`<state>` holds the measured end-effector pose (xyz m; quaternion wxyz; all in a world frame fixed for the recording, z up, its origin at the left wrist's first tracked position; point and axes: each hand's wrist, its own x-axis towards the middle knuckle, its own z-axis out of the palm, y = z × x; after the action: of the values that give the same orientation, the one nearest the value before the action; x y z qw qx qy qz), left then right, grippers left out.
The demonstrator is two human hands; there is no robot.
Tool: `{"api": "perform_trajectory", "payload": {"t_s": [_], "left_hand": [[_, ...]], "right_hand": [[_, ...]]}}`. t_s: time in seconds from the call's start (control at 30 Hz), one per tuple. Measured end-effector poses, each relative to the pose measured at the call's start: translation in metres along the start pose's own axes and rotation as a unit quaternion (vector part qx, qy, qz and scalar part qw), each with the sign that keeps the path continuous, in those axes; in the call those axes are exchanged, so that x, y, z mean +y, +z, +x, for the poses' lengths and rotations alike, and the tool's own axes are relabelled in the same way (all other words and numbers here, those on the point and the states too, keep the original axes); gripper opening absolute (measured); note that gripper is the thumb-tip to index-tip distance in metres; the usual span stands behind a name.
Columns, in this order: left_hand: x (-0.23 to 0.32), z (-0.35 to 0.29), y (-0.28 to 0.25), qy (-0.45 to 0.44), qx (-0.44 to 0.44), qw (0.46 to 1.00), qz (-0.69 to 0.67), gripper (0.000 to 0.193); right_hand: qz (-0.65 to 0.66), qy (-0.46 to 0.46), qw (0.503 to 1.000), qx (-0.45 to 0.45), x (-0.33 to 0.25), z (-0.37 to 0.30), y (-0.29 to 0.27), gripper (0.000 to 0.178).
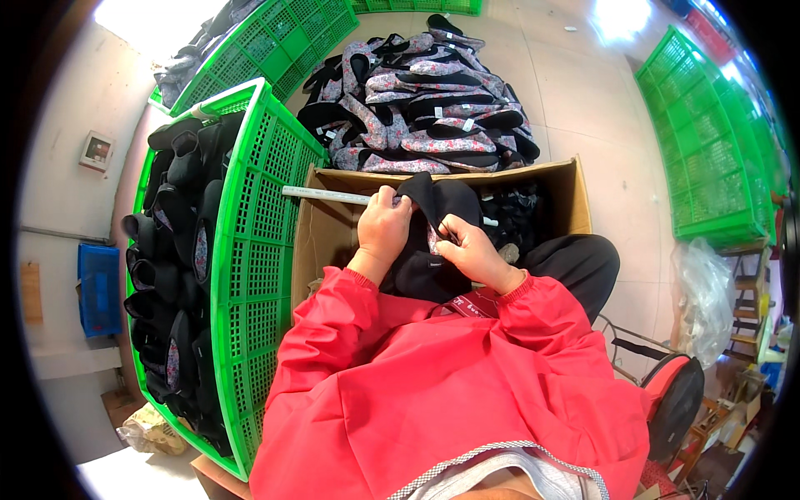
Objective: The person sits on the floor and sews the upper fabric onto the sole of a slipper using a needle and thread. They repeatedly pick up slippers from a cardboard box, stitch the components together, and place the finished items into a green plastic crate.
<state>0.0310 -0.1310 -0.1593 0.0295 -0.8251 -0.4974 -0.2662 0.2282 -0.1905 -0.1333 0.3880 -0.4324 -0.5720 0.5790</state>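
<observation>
My left hand (383, 225) is closed on the edge of a black cloth shoe (457, 204) with a flowered lining. My right hand (477, 252) pinches the shoe's opening, where a bit of the pink flowered cloth shows between the hands. From beside my left fingers a pale, thin stick (325, 195) juts out to the left; whether that hand also grips it I cannot tell. More black material lies below the hands, over my lap. Under and around the work stands an open cardboard box (575, 196) with dark items (521, 208) inside.
Beyond the box lies a heap of flowered, dark-soled slippers (433, 108). A green crate (271, 217) full of black shoes (179, 225) stands close on my left, with another green crate (292, 42) behind it. Stacked green crates (700, 142) and clear plastic (704, 300) are at right.
</observation>
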Motion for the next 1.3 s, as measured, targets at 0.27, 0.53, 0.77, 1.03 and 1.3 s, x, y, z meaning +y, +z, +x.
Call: {"api": "perform_trajectory", "payload": {"t_s": [0.27,0.53,0.77,1.03,1.3], "left_hand": [[-0.016,0.017,0.025,0.021,-0.056,0.993,0.105,0.009],[-0.023,0.018,0.052,-0.075,-0.171,0.972,0.144,0.015],[-0.018,0.031,0.040,-0.115,-0.254,0.959,0.058,0.019],[-0.025,-0.012,-0.006,0.087,-0.202,0.972,0.080,0.020],[-0.012,-0.032,-0.044,-0.158,0.089,0.926,-0.330,0.022]], "right_hand": [[0.035,0.034,0.999,0.001,0.002,0.008,0.003,0.014],[0.054,0.062,0.996,0.018,0.013,0.008,0.008,0.014],[0.029,0.076,0.997,0.007,0.011,0.007,0.008,0.013],[0.185,0.141,0.972,-0.014,0.002,-0.025,0.010,0.011],[0.123,0.003,0.991,0.050,0.029,-0.038,0.002,0.008]]}}
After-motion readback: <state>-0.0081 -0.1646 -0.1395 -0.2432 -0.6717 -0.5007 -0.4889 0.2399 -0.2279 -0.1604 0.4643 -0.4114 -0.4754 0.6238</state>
